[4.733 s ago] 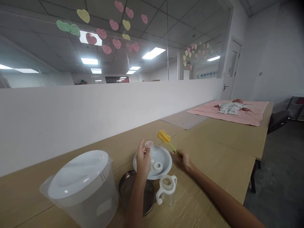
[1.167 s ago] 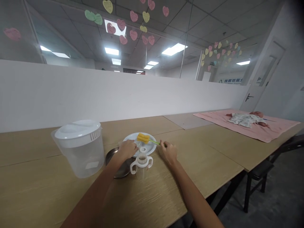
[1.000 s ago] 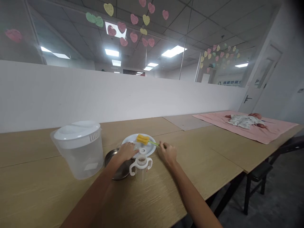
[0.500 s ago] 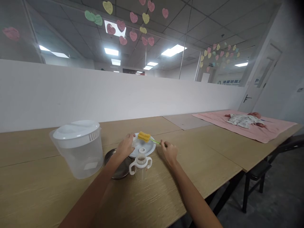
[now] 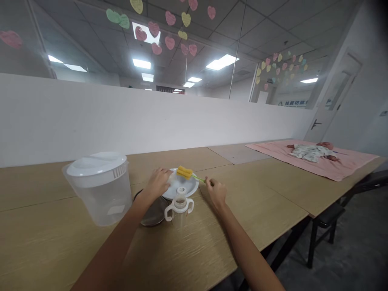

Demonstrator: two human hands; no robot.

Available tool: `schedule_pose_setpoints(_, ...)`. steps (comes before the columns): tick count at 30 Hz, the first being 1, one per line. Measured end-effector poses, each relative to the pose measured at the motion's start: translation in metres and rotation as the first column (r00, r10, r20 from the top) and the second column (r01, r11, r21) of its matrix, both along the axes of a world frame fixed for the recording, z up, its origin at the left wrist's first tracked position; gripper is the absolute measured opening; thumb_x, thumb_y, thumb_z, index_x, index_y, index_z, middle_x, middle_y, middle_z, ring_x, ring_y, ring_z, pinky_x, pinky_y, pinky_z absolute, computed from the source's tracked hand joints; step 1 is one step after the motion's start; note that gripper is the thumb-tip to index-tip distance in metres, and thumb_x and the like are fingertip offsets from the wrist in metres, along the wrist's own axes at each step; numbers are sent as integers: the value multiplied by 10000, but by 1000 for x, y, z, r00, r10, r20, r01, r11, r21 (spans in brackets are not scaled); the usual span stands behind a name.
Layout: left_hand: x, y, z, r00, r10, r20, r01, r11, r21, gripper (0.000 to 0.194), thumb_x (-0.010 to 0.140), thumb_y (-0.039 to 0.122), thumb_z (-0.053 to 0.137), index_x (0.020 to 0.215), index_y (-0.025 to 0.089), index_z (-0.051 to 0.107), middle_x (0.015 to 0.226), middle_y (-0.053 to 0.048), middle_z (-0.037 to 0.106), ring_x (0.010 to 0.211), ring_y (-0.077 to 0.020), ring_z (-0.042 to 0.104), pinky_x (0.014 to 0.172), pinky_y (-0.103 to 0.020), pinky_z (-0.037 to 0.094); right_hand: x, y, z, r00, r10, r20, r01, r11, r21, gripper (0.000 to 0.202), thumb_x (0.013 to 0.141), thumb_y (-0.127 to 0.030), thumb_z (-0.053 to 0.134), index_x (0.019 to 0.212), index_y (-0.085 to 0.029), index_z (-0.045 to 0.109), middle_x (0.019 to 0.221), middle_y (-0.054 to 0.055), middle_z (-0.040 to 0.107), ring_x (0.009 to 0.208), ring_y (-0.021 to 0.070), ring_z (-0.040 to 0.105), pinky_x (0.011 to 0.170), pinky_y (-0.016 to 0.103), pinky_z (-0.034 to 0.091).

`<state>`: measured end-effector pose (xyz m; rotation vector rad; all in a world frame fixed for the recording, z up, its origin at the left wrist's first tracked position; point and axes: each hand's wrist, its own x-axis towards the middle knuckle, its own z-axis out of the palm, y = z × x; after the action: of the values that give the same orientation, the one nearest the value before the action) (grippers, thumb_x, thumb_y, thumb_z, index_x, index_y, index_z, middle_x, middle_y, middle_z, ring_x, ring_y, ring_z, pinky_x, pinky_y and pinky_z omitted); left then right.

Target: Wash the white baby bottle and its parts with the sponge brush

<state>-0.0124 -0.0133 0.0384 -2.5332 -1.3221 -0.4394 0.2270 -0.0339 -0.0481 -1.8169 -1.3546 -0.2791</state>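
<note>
My right hand [image 5: 216,190] is closed round the green handle of a bottle brush with a yellow sponge head [image 5: 184,172]. That head is over the white plate [image 5: 190,190]. My left hand [image 5: 158,182] is at the plate's left rim, fingers curled by something translucent that I cannot make out. A small white ring-shaped part [image 5: 181,190] is at the plate's near side. In front of it stands a clear baby bottle [image 5: 180,210] upright, its mouth uncovered, with two white handles. A dark round metal tray [image 5: 153,216] lies under my left forearm, partly hidden.
A large clear plastic bucket with a white lid [image 5: 98,188] stands at the left. To the far right, a baby doll [image 5: 312,152] lies on a pink cloth [image 5: 342,167]. A white wall [image 5: 169,121] runs behind the table; a black stool [image 5: 329,218] stands at the right.
My left hand has shifted slightly left and its fingers look more bent over. My right hand and the brush stay nearly in place. The view has tilted a little.
</note>
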Motion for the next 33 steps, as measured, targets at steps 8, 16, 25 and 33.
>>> schedule_pose_setpoints(8, -14, 4, 4, 998, -56, 26, 59, 993, -107, 532, 650, -55, 472, 1120, 163, 593, 1177, -66, 602, 1115, -187, 495, 983, -290, 367, 1, 1, -1, 1000, -7, 4, 7, 1000, -15, 576, 893, -510, 302, 659, -158, 693, 620, 78, 661, 503, 110, 471, 513, 254, 182)
schedule_pose_setpoints(16, -2, -10, 14, 994, 77, 76, -52, 955, -291, 495, 772, 382, 563, 1198, 130, 551, 1195, -136, 598, 1075, -261, 564, 917, -325, 408, 1, -1, 1, 1000, 1, -3, -1, 1000, -23, 567, 892, -505, 312, 659, -154, 692, 614, 72, 657, 505, 104, 468, 517, 250, 193)
schedule_pose_setpoints(25, 0, -17, 21, 987, 105, 121, -74, 968, -238, 457, 859, 292, 379, 1267, 115, 486, 1265, -146, 534, 1115, -228, 529, 946, -311, 382, 1, -2, 3, 1000, 1, -10, -1, 1000, -26, 605, 897, -516, 271, 667, -150, 694, 612, 71, 651, 507, 109, 481, 515, 252, 198)
schedule_pose_setpoints(33, -16, -15, 31, 894, 449, -1, -423, 841, -338, 567, 867, 445, 217, 889, 100, 666, 1020, -214, 653, 989, -334, 598, 805, -400, 446, 2, -2, 1, 1000, -8, 15, 9, 999, -33, 576, 910, -476, 271, 680, -157, 692, 644, 80, 669, 528, 119, 499, 517, 249, 188)
